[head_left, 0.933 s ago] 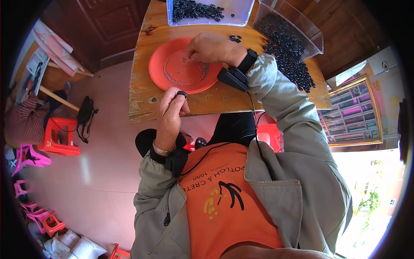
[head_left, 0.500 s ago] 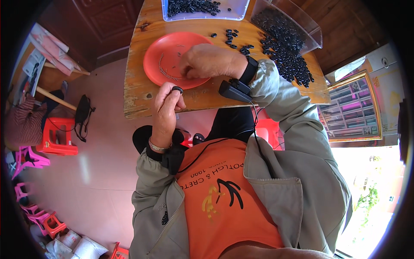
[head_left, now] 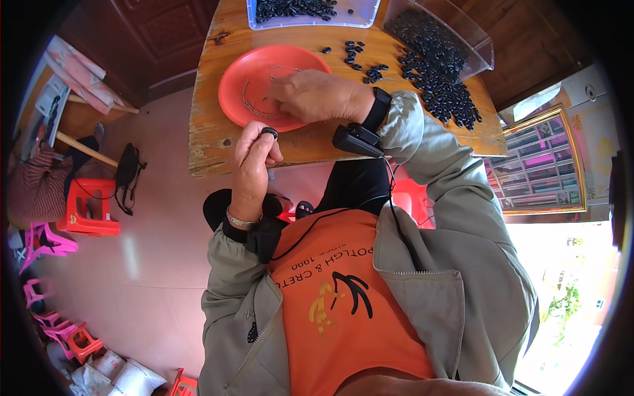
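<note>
My left hand (head_left: 253, 150) is closed in front of the plate's near edge, thumb and forefinger pinching a small black oval piece (head_left: 269, 132). Inside the shallow red plate (head_left: 232, 86) lie several thin, silvery, pin-like bits (head_left: 247, 99), strung along its left side and scattered near the middle. My right hand (head_left: 317, 96) reaches over the plate from the right, fingers bent together and tips down toward its bottom. Whatever those fingertips pinch, if anything, is too small or hidden. Both wrists wear black straps with small dark devices.
Loose black oval pieces (head_left: 449, 99) spill from a tipped clear bin (head_left: 479, 49) on the wooden table (head_left: 205, 142). A translucent tub (head_left: 317, 25) with more pieces stands at the far edge. Left, on the floor, is a red stool (head_left: 92, 208); a cable runs from my right wrist.
My right hand has shifted slightly left within the plate. My left hand keeps its pinch on the black oval piece and has barely moved.
</note>
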{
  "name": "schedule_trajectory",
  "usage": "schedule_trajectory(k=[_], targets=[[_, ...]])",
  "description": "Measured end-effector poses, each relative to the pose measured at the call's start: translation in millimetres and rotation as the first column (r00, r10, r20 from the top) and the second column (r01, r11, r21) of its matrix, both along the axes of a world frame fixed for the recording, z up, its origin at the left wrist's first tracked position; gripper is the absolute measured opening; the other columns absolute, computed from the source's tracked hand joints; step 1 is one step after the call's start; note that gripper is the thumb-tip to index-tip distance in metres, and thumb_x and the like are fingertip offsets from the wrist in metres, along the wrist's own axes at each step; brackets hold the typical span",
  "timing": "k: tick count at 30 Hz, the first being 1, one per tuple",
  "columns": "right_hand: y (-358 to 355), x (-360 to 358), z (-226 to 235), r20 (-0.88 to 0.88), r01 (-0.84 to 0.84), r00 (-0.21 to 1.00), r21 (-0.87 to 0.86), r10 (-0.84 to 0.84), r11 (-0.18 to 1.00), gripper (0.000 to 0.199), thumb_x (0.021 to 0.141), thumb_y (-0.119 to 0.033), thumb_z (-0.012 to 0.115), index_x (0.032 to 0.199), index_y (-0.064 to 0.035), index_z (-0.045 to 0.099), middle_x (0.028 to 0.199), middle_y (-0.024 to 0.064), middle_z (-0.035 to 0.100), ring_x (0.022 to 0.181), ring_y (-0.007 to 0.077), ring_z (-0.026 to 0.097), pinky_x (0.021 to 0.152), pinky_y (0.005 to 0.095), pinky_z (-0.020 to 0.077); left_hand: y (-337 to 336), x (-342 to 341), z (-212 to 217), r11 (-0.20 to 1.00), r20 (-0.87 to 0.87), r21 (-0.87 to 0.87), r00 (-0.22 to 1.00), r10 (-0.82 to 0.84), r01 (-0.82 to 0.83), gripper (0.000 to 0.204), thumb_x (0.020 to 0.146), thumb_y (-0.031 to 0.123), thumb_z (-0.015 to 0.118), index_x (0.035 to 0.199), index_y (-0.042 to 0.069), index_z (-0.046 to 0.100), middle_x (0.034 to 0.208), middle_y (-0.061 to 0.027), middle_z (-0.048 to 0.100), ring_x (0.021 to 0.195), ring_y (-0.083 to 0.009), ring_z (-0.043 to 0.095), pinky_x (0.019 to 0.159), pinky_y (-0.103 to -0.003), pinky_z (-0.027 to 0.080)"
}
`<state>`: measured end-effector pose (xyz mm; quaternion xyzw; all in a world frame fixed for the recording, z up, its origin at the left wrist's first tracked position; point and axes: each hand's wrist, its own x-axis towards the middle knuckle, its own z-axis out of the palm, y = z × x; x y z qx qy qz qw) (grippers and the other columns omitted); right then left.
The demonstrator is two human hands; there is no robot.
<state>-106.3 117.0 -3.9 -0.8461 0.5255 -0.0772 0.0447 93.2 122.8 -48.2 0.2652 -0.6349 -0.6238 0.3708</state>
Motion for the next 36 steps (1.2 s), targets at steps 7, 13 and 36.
schedule_trajectory(k=[7, 13, 36], targets=[[-6, -9, -1, 0.113, -0.036, 0.992, -0.15, 0.054, 0.988, 0.014, 0.077, -0.013, 0.061, 0.089, -0.0098, 0.067, 0.085, 0.0119, 0.066, 0.082, 0.0315, 0.063, 0.069, 0.0408, 0.0489, 0, -1, -1, 1.0, -0.033, -0.01, 0.999, 0.015, -0.016, 0.017, 0.089, 0.017, 0.046, 0.079, 0.004, 0.051, 0.063, -0.0011, 0.05, 0.057, -0.0081, 0.047, 0.054, -0.022, 0.037], [-5, 3, 8, 0.066, -0.118, 0.991, 0.056, 0.114, 0.991, 0.01, 0.076, -0.013, 0.063, 0.082, -0.0056, 0.064, 0.083, 0.0106, 0.061, 0.084, 0.031, 0.06, 0.07, 0.0413, 0.0483, 1, 1, 1, 1.0, -0.016, -0.005, 1.0, -0.011, 0.011, 0.017, 0.09, 0.016, 0.043, 0.08, 0.003, 0.051, 0.065, -0.0018, 0.051, 0.06, -0.0089, 0.047, 0.057, -0.023, 0.038], [-6, -3, -1, 0.035, -0.056, 0.998, -0.045, 0.058, 0.997, 0.014, 0.078, -0.015, 0.059, 0.083, -0.0024, 0.061, 0.08, 0.0147, 0.063, 0.08, 0.0349, 0.061, 0.07, 0.0439, 0.0486, 0, -1, -2, 1.0, -0.05, -0.01, 0.999, 0.005, -0.006, 0.016, 0.088, 0.014, 0.047, 0.078, 0.003, 0.05, 0.062, -0.0017, 0.05, 0.056, -0.0082, 0.046, 0.052, -0.022, 0.037]])
